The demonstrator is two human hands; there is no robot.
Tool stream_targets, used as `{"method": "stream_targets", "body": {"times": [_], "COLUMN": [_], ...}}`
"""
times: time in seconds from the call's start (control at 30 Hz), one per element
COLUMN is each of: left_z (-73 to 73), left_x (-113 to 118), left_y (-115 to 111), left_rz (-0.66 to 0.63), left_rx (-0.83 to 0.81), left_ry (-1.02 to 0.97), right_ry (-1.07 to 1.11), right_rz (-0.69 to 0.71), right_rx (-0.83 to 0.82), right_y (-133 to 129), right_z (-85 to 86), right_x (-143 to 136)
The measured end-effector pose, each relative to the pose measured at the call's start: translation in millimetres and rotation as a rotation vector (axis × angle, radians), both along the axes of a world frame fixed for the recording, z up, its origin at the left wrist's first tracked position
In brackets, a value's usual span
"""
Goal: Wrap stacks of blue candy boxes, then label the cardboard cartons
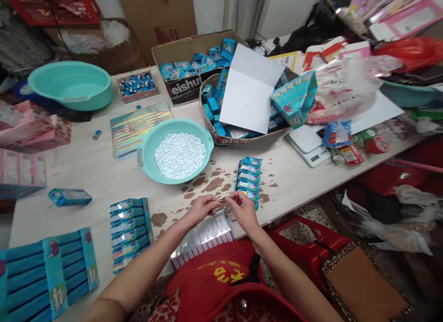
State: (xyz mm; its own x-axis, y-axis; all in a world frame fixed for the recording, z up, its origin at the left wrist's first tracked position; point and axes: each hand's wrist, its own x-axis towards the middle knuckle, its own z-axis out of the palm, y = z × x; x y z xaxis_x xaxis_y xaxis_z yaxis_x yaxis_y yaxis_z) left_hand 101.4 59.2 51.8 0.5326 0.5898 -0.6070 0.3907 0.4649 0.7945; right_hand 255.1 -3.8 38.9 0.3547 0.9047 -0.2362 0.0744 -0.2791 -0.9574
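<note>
My left hand [201,209] and my right hand [244,212] face each other above the table's front edge, fingertips pinched. Whatever lies between the fingertips is too small to make out. Below them a shiny sheet of clear, strip-like stickers [211,234] lies partly over the edge, against the red apron [221,262]. Just beyond my right hand stands a row of small blue boxes [249,176], its near end partly hidden by that hand. Further back, a turquoise basin [147,158] holds many small white tablets [180,156].
Blue box rows [129,229] and a larger blue pack [51,271] are at left. Cartons of blue boxes [199,63] stand behind the basin. A second turquoise basin [71,84] is back left, a digital scale [308,144] at right. A red chair [308,239] stands right.
</note>
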Motion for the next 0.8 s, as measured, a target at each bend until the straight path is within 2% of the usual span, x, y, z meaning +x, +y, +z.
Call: {"method": "stream_targets", "body": {"times": [0.07,0.2,0.3,0.4,0.57,0.8], "left_z": [-1.0,-2.9,-5.3,-11.2,-30.1,-58.8], "left_x": [23.1,72.6,107.3,130.9,146.6,147.1], "left_y": [21.7,75.6,111.8,135.0,141.7,133.6], "left_rz": [-0.060,-0.220,-0.324,-0.376,-0.266,-0.134], "left_rx": [0.075,0.342,0.490,0.563,0.367,0.174], "left_ry": [0.002,0.001,0.027,0.051,0.041,0.147], "right_ry": [-0.073,-0.242,-0.260,-0.247,-0.198,-0.103], "right_rz": [-0.131,-0.405,-0.496,-0.546,-0.573,-0.599], "right_rx": [-0.002,-0.010,-0.055,-0.079,-0.141,-0.227], "right_y": [12.7,48.3,75.7,95.5,108.7,108.6], "right_z": [-8.3,-21.9,-28.4,-35.3,-49.0,-58.2], "right_x": [13.7,51.5,81.1,100.4,106.6,106.5]}}
